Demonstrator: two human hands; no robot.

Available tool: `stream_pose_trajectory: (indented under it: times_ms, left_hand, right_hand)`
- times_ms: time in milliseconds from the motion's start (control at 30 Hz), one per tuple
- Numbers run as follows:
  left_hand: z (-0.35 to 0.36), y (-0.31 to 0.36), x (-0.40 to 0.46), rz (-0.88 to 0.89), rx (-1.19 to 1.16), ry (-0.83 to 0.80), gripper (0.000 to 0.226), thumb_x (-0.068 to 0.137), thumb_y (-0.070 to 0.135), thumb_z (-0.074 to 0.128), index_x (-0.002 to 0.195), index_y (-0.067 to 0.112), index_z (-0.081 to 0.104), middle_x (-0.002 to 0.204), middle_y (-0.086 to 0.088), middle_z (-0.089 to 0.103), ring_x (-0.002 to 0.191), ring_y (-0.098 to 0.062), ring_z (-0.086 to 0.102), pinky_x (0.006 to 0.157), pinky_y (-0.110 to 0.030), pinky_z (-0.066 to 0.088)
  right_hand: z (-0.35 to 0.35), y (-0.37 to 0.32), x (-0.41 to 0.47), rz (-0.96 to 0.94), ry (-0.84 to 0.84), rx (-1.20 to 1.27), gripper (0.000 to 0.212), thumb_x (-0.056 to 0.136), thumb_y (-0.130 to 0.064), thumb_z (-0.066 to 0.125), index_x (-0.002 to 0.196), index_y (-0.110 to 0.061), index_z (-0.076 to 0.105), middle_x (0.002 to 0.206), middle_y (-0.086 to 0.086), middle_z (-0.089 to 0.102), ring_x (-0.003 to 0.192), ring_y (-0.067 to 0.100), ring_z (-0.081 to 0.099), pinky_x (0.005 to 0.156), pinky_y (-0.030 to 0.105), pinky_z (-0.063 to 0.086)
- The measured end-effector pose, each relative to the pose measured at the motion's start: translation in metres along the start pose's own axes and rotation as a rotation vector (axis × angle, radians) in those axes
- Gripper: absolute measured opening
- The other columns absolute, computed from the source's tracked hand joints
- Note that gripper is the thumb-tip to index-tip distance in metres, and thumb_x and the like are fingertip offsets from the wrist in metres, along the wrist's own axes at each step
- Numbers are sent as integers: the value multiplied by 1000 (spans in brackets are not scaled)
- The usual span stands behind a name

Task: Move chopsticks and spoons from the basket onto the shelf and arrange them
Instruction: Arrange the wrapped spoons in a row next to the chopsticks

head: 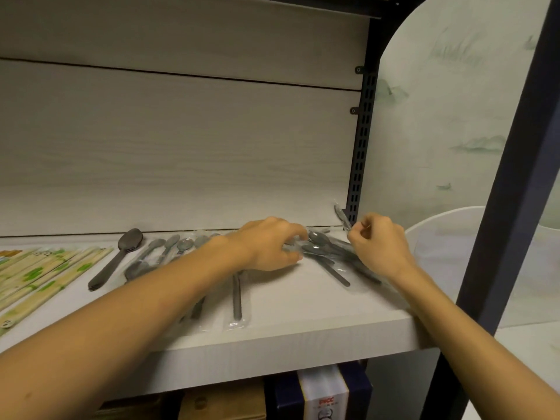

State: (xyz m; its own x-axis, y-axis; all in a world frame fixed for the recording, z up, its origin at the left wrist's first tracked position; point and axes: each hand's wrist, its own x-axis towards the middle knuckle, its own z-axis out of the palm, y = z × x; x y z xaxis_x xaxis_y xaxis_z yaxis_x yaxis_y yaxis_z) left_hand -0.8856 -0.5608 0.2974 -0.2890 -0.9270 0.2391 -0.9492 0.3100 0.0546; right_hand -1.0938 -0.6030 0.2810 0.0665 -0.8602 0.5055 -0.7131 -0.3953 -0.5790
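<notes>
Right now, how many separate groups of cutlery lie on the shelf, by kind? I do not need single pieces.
Chopsticks in paper sleeves: 1 group
Bare spoons, stacked: 1 group
Wrapped spoons: 2 groups, a row and a loose pile
Total: 4 groups

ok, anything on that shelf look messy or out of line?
Yes. The wrapped spoons at the right end of the shelf lie crossed in a heap between the left hand and right hand, one poking up against the back corner. The chopsticks and the unwrapped spoon stack on the left lie roughly parallel.
</notes>
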Motion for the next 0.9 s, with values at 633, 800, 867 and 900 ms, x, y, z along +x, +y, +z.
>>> stream_pose_trajectory:
  times_ms: [633,800,867,900]
  left_hand:
    - [-7,-62,11,336,11,289,9,88,9,65,93,12,71,94,-4,64,80,-24,62,72,-38,52]
    - [-16,-98,-10,327,-28,327,11,88,9,67,97,10,72,96,-1,64,80,-15,61,73,-27,51]
    - [-15,-110,-13,302,-29,312,11,87,8,68,97,10,73,95,-1,64,80,-15,61,74,-25,50]
    - [-14,-115,-14,284,-32,308,11,86,7,68,96,10,73,95,-1,65,79,-15,61,74,-26,51]
  right_hand:
    - [-7,-17,1,-10,-7,35,16,86,-17,60,69,-17,62,66,-2,64,66,15,57,62,25,40]
    - [-1,-33,-2,-77,-82,43,13,87,-17,61,75,-19,66,73,-3,69,72,12,63,60,16,45]
    - [4,-39,-6,-95,-153,46,12,88,-17,62,78,-18,67,75,-4,69,72,10,63,56,7,43]
    - [8,-42,-8,-99,-172,36,12,88,-16,62,77,-17,68,75,-3,69,70,10,62,55,6,42]
